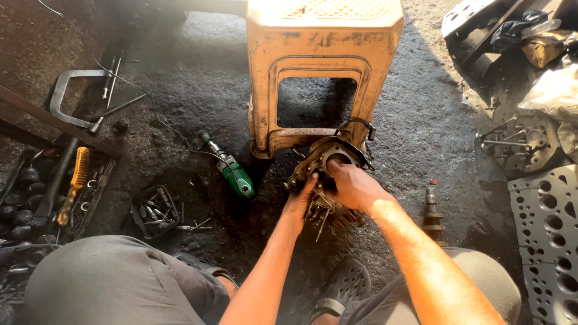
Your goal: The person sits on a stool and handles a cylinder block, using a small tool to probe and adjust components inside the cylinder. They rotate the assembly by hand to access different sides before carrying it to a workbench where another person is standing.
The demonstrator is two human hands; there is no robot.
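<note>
I had both hands on the engine block (328,180) before the orange stool (324,72): left hand (299,201) clasped its side, right hand (352,185) fingers curled over its top.

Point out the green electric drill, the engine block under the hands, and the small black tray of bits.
green electric drill (236,177), head view, on its green body.
engine block (335,155), head view, on its upper rim by the bore.
black tray of bits (155,212), head view, on its contents' middle.

Engine part (328,180) before stool (324,72), drill (232,171) left.
</note>
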